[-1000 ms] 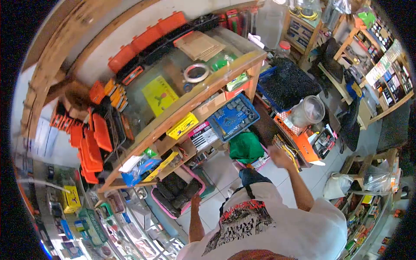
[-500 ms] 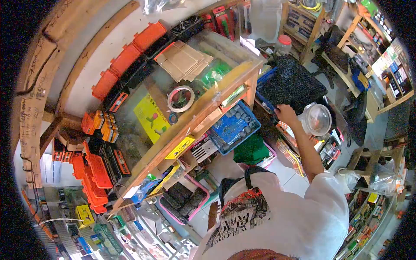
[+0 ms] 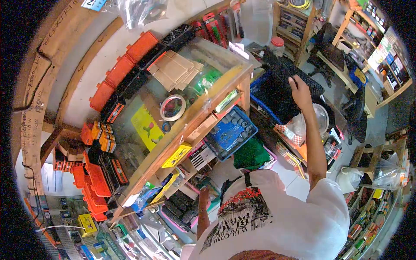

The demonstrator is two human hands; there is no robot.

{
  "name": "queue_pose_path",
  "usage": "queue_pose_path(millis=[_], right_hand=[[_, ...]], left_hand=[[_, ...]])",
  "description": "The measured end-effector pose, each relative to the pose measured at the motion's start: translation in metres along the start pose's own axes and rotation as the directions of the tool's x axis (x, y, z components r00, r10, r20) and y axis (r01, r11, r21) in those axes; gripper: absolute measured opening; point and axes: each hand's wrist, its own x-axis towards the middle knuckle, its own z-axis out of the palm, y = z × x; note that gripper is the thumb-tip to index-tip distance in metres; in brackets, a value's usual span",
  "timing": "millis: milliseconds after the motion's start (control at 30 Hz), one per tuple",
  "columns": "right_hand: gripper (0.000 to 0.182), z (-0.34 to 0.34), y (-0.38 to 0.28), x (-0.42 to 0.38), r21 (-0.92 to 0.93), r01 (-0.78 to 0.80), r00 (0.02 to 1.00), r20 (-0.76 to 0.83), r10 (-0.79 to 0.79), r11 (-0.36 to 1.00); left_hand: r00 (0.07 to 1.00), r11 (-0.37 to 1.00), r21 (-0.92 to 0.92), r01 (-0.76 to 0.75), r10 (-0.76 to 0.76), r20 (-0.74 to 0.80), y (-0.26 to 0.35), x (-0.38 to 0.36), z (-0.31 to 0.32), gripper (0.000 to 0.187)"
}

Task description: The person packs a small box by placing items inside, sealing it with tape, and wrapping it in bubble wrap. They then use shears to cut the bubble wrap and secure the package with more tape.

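Note:
My right hand [image 3: 300, 90] is closed on a black mesh-like sheet [image 3: 286, 71], raised and folded back over a blue crate [image 3: 262, 102]. Dark contents fill the crate, too dim to make out. Low at the left, my left hand [image 3: 204, 195] hangs beside a pink-rimmed bin [image 3: 173, 219] of black rolls; its fingers are not clear. Between the hands sits a blue basket [image 3: 232, 134] of small grey fittings, with a green cloth-like bundle [image 3: 251, 155] next to it. A clear round tub [image 3: 321, 117] stands by my right forearm.
A wood-framed glass counter [image 3: 195, 112] runs along the left, bearing cardboard pieces [image 3: 175, 71] and a tape roll [image 3: 172, 107]. Orange cases [image 3: 143, 45] line the wall. A red-lidded jar [image 3: 277, 45] stands beyond the crate. Wooden racks [image 3: 381, 160] stand at the right.
My right hand has moved up and away, folding the black sheet back and exposing more of the blue crate's rim. My left forearm has come further into view.

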Motion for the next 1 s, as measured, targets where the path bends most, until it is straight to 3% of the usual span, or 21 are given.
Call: queue_pose_path(millis=[67,133,200,267,333,400,467,500,600,633,667,700,733,767,833,867,900,933,1000], right_hand=[[0.036,-0.003,-0.016,-0.001,0.068,0.045,0.989,0.14,-0.054,0.997],[0.021,0.01,-0.04,-0.034,-0.014,0.041,0.967,0.252,-0.036,0.999],[0.019,0.037,-0.047,-0.067,-0.08,0.085,0.917,0.397,-0.046,0.993],[0.025,0.054,-0.057,-0.096,-0.081,0.167,0.924,0.361,-0.127,0.983],[0.025,0.063,-0.068,-0.117,-0.071,0.25,0.934,0.282,-0.221,0.966],[0.023,0.066,-0.084,-0.134,-0.071,0.22,0.927,0.326,-0.186,0.973],[0.02,0.064,-0.094,-0.148,-0.074,0.24,0.921,0.332,-0.203,0.968],[0.019,0.063,-0.099,-0.156,-0.072,0.276,0.917,0.32,-0.24,0.958],[0.015,0.056,-0.111,-0.185,-0.057,0.302,0.905,0.332,-0.268,0.951],[0.015,0.056,-0.112,-0.195,-0.026,0.314,0.905,0.31,-0.291,0.949],[0.016,0.055,-0.114,-0.205,0.003,0.328,0.904,0.288,-0.315,0.945],[0.034,0.047,-0.112,-0.215,0.059,0.334,0.881,0.334,-0.334,0.941],[0.043,0.036,-0.115,-0.223,0.109,0.25,0.923,0.274,-0.271,0.962],[0.052,0.023,-0.119,-0.229,0.165,0.168,0.956,0.214,-0.202,0.972],[0.073,0.019,-0.105,-0.247,0.252,-0.027,0.998,0.064,0.011,0.967],[0.084,0.025,-0.085,-0.258,0.285,-0.139,0.988,-0.023,0.152,0.949],[0.088,0.026,-0.073,-0.265,0.338,-0.311,0.944,-0.002,0.331,0.888],[0.074,0.04,-0.055,-0.27,0.651,-0.457,0.843,0.101,0.528,0.606],[0.07,0.015,-0.057,-0.26,0.736,-0.675,0.578,0.487,0.655,0.049]], left_hand=[[0.991,0.99,0.036,-0.134,0.133,0.033,0.03,0.023,0.017,0.041],[0.95,0.952,0.044,-0.302,0.296,0.097,0.067,0.042,0.044,0.039],[0.86,0.876,0.007,-0.482,0.472,0.194,0.12,0.057,0.076,0.037],[0.748,0.801,-0.019,-0.598,0.567,0.346,0.192,0.051,0.107,0.036],[0.707,0.813,0.0,-0.583,0.507,0.493,0.281,0.016,0.131,0.047],[0.8,0.933,-0.18,-0.312,0.36,0.481,0.358,-0.022,0.154,0.06],[0.812,0.925,-0.344,-0.16,0.322,0.488,0.386,-0.006,0.179,0.065],[0.814,0.904,-0.42,-0.08,0.302,0.495,0.395,-0.001,0.188,0.068],[0.794,0.892,-0.424,-0.156,0.368,0.483,0.419,-0.002,0.202,0.064],[0.855,0.921,-0.359,-0.152,0.305,0.42,0.431,-0.014,0.203,0.053],[0.901,0.95,-0.28,-0.135,0.236,0.364,0.426,-0.008,0.202,0.055],[0.939,0.973,-0.202,-0.111,0.169,0.299,0.416,0.002,0.201,0.056],[0.968,0.989,-0.124,-0.078,0.105,0.226,0.428,-0.012,0.196,0.057],[0.97,0.997,-0.03,-0.073,0.078,0.229,0.436,-0.032,0.186,0.073],[0.873,0.89,-0.125,-0.439,0.455,0.176,0.367,-0.001,0.181,0.08],[0.822,0.839,-0.003,-0.544,0.533,0.201,0.345,-0.002,0.175,0.081],[0.763,0.762,0.113,-0.638,0.606,0.225,0.323,-0.004,0.17,0.082],[0.764,0.666,0.376,-0.645,0.568,0.306,0.313,-0.014,0.161,0.081],[0.779,0.552,0.55,-0.626,0.48,0.405,0.287,-0.032,0.152,0.075]])
